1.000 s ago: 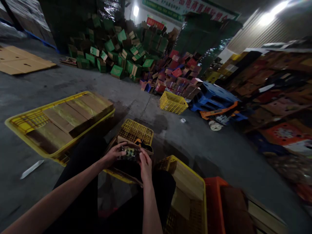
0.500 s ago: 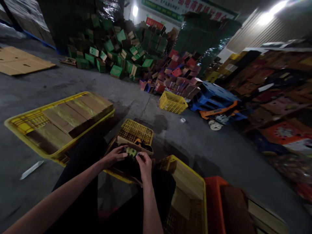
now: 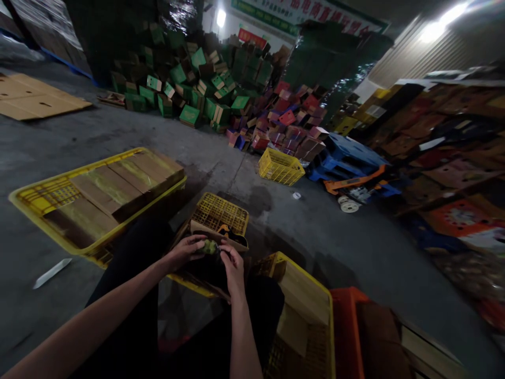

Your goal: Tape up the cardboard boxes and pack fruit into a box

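Hands [image 3: 234, 267] above box [image 3: 199, 228], dim warehouse floor [image 3: 122, 126]

A raised cardboard edge [image 3: 200, 228] stands just beyond the hands [image 3: 184, 252], with open floor [image 3: 278, 216] to its right.

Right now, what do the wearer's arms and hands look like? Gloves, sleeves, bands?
Left hand and right hand: no gloves. Left forearm and right forearm: slim, no sleeves, bands, cables or markings visible. Dark trousers below. Too dim to rule out rings on the fingers.
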`<state>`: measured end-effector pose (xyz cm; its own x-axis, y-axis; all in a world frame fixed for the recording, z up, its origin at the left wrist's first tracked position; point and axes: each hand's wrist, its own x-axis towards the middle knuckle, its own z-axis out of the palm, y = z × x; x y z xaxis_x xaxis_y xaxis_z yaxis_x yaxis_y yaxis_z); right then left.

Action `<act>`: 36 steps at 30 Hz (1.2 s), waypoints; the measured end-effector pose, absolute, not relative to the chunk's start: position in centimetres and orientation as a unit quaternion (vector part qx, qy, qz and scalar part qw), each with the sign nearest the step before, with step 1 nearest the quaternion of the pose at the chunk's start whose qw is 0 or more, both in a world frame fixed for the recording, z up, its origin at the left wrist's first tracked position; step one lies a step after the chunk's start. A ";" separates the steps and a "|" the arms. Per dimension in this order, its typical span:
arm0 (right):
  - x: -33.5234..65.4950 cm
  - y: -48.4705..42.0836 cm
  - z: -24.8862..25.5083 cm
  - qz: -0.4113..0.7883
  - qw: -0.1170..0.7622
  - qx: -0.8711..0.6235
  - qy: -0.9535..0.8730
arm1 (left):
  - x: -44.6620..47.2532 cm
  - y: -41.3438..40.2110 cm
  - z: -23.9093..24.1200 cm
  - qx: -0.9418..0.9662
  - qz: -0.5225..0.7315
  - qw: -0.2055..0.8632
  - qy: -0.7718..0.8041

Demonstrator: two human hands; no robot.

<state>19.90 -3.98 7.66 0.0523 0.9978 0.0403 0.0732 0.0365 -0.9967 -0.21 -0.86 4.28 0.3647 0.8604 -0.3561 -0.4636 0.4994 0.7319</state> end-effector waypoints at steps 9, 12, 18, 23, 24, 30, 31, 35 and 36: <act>19.6 -4.2 6.2 0.548 0.469 -0.556 -0.413 | -0.4 -1.1 4.5 0.327 0.461 0.768 0.301; 19.7 -4.3 6.0 0.574 0.444 -0.542 -0.423 | -0.1 -1.1 4.3 0.334 0.495 0.752 0.280; 19.8 -3.9 6.0 0.543 0.474 -0.549 -0.423 | 0.2 -1.0 3.9 0.292 0.495 0.750 0.328; 19.6 -4.0 6.2 0.550 0.491 -0.539 -0.408 | 0.2 -1.3 4.4 0.266 0.449 0.786 0.332; 19.6 -4.1 6.2 0.558 0.491 -0.532 -0.405 | 0.2 -1.4 4.5 0.274 0.440 0.789 0.330; 19.5 -4.3 6.7 0.588 0.474 -0.500 -0.424 | 0.0 -1.3 4.7 0.307 0.448 0.773 0.329; 19.5 -4.2 6.7 0.580 0.479 -0.502 -0.428 | 0.0 -1.3 4.7 0.314 0.449 0.769 0.329; 19.6 -4.0 6.7 0.545 0.491 -0.512 -0.447 | 0.0 -1.6 5.1 0.385 0.432 0.757 0.303; 19.7 -4.0 6.6 0.539 0.486 -0.515 -0.455 | 0.0 -1.7 5.2 0.405 0.424 0.753 0.298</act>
